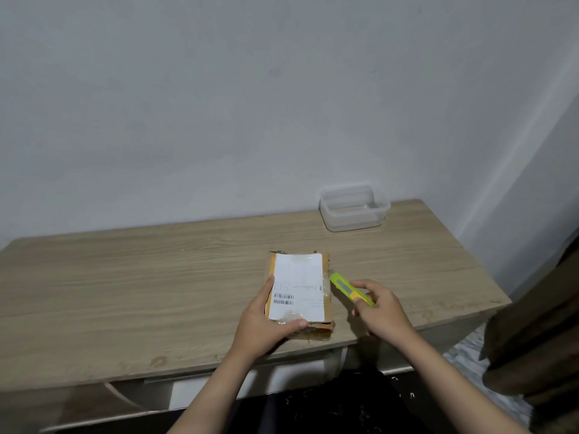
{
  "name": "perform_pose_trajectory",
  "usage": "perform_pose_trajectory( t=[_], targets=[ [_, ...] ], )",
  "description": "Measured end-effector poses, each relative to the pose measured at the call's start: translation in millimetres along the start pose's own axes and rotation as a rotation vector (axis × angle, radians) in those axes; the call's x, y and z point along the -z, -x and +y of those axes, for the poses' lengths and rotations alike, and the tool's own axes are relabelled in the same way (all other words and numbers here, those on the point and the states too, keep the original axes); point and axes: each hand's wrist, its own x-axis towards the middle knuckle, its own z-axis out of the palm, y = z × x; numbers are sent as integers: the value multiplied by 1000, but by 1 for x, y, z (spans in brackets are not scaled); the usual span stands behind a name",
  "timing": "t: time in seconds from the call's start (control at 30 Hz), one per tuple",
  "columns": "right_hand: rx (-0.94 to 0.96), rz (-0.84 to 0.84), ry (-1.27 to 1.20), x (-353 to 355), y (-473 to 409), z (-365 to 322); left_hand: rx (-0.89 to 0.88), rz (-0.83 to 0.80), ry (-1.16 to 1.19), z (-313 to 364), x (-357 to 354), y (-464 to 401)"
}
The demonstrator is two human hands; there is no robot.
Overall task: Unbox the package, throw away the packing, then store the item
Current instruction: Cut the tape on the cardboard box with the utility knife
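Lying flat near the front edge of a light wooden desk (pixel 125 277), a small cardboard package (pixel 299 291) shows its top side to the person. A white shipping label (pixel 299 277) with two barcodes covers almost all of this top side, and clear tape shines over some parts of it. The near end of the package looks torn and rough.

The person's left hand (pixel 266 324) holds the package at its near left corner. The fingers go up along the left side of the box, and the thumb lies curled across the near edge of the label, so this hand grips the box and keeps it on the desk.

The right hand (pixel 379 311) is just beside the package, on its right side. Its fingers are closed around a utility knife (pixel 351 289) with a green body and a yellow slider. The front tip of the knife points to the right side of the package and is touching it or almost touching it; I cannot tell which one. I also cannot tell if the blade is out.

At the far right part of the desk, close to the grey wall (pixel 250 104), stands a clear plastic container (pixel 354 208) without a lid, well apart from the package. A dark brown cloth (pixel 539 324) hangs at the right edge of the view.
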Motion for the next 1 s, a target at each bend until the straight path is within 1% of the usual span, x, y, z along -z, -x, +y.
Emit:
perform_pose_trajectory(
  t=[0.17, 0.4, 0.53, 0.8, 1.0],
  targets=[
    [54, -18, 168, 10, -8, -3, -2, 15, 13, 1, -1, 1],
    [99, -75, 264, 16, -5, -11, 16, 26, 3, 4, -2, 2],
    [120, -68, 325, 17, -2, -12, 20, 35, 5, 4, -2, 2],
    [104, -59, 263, 14, 13, -6, 19, 48, -3, 6, -2, 3],
    [87, -84, 189, 12, 25, -2, 18, 46, -19, 8, -2, 4]
  ],
)
